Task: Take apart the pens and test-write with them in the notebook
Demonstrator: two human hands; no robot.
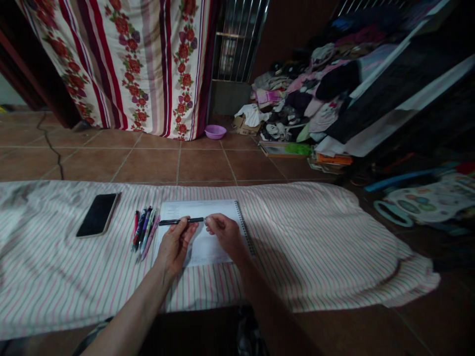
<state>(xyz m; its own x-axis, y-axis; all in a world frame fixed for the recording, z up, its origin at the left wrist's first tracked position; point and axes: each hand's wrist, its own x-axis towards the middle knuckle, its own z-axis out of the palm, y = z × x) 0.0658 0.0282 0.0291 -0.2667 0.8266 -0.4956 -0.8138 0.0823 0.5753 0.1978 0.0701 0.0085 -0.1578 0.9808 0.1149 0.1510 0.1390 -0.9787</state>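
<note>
A black pen (193,220) lies level across the fingers and thumb of my left hand (176,242), held above a spiral notebook (211,249). My right hand (224,232) is closed, its thumb and fingertips pinched at the pen's right end; the detail of that end is too small to make out. Under both hands the notebook is open at a white page with faint printed lines, its spiral binding along the right edge. Just left of it, several pens (144,232) in red, dark, white and purple lie side by side.
A smartphone (98,214) with a dark screen lies farther left on the striped cloth (311,237). Beyond are floor tiles, a floral curtain (126,64), a purple basin (215,131) and a heap of clothes (297,99). A cable (55,148) runs across the floor at left.
</note>
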